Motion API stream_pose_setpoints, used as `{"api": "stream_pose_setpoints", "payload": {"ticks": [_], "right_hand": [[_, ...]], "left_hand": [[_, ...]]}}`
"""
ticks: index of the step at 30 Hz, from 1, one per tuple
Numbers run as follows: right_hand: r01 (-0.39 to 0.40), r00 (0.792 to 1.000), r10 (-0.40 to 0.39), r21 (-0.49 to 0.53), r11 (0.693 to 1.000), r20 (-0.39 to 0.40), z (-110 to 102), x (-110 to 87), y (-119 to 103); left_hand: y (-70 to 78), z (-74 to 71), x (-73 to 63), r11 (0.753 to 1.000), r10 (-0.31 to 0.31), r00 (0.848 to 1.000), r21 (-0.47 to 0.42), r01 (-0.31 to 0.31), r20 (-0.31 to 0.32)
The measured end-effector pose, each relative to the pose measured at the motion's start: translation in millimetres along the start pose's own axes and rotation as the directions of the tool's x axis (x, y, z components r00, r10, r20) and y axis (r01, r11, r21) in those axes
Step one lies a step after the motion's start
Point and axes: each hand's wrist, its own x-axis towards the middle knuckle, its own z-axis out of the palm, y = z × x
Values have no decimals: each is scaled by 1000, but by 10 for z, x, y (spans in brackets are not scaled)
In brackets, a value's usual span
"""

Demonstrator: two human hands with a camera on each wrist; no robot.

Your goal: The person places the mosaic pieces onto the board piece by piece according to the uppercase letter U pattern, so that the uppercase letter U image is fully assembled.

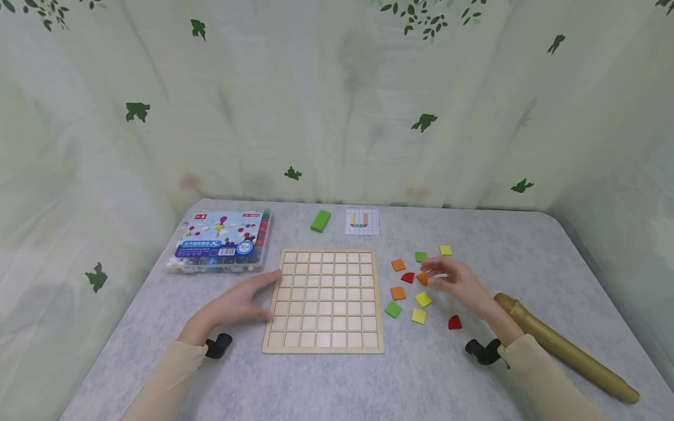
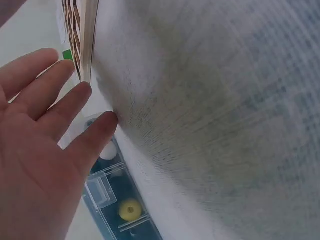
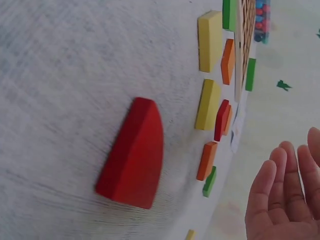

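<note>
A square wooden grid board (image 1: 326, 295) lies flat mid-table, its cells bare. My left hand (image 1: 239, 301) rests at the board's left edge, fingers spread and thumb apart; the left wrist view shows those fingers (image 2: 65, 107) extended beside the rim. To the right of the board, my right hand (image 1: 459, 283) hovers over the small flat tiles, its fingertips close to an orange square tile (image 1: 422, 279). In the right wrist view its fingers (image 3: 277, 187) are slightly bent, with nothing between them. Nearby lie a red quarter-round tile (image 1: 408, 278), a yellow tile (image 1: 423, 299) and a green tile (image 1: 421, 256).
A clear plastic box with a printed label (image 1: 218, 242) stands at the back left. Behind the board lie a green block (image 1: 320, 221) and a pattern card (image 1: 361, 222). A bamboo-like stick (image 1: 568, 345) stretches under the right forearm. Another red tile (image 1: 455, 322) lies nearer me.
</note>
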Motion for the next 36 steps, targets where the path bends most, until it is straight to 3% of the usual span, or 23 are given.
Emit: {"api": "stream_pose_setpoints", "payload": {"ticks": [3, 8, 16, 24, 36], "right_hand": [[-41, 999, 42, -9, 999, 26, 12, -17, 56], [-94, 992, 96, -40, 995, 76, 40, -40, 129], [-149, 986, 156, -100, 984, 61, 71, -63, 169], [-128, 988, 140, -178, 976, 58, 125, -67, 148], [-106, 991, 123, -250, 962, 54, 159, -39, 162]], "left_hand": [[-18, 8, 4, 1000, 23, 999, 20, -24, 29], [-33, 13, 10, 996, 8, 998, 92, -14, 65], [-36, 33, 13, 988, -11, 997, 152, -1, 72], [3, 34, 1, 985, 16, 998, 173, -27, 68], [-13, 32, -1, 983, 2, 998, 184, -15, 70]]}}
